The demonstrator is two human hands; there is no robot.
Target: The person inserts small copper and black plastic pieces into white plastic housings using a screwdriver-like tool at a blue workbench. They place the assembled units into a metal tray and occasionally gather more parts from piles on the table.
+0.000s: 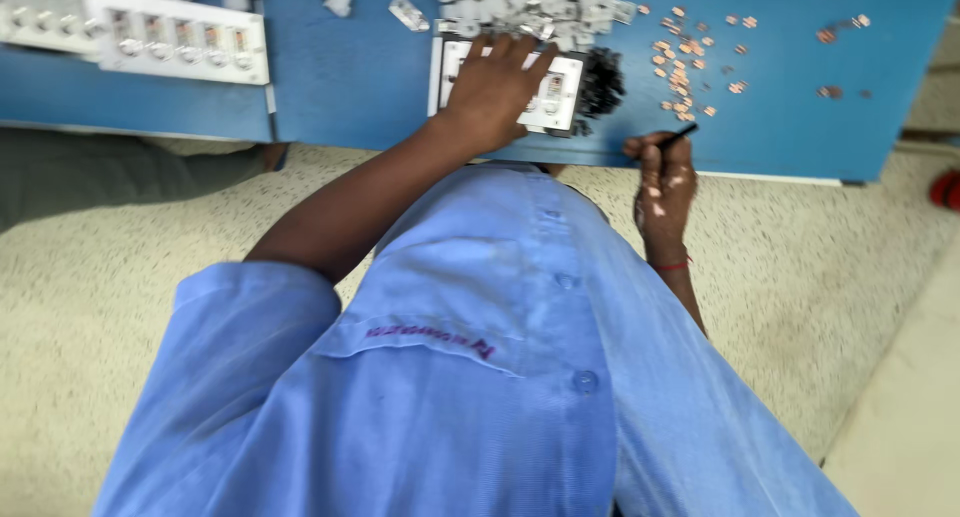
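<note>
Shirt [480, 377] nearest; beyond, the right hand [665, 182] pinches a thin black tool [680, 133], the left hand [495, 87] lies flat on a white switch plate [560, 92]. Assembly seems underway; copper pieces [685, 72] beyond look next, needing precise picking.

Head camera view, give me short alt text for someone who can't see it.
A person in a blue shirt presses the left hand flat on a white switch plate on a blue table. The right hand holds a thin black tool near scattered copper bits.
</note>
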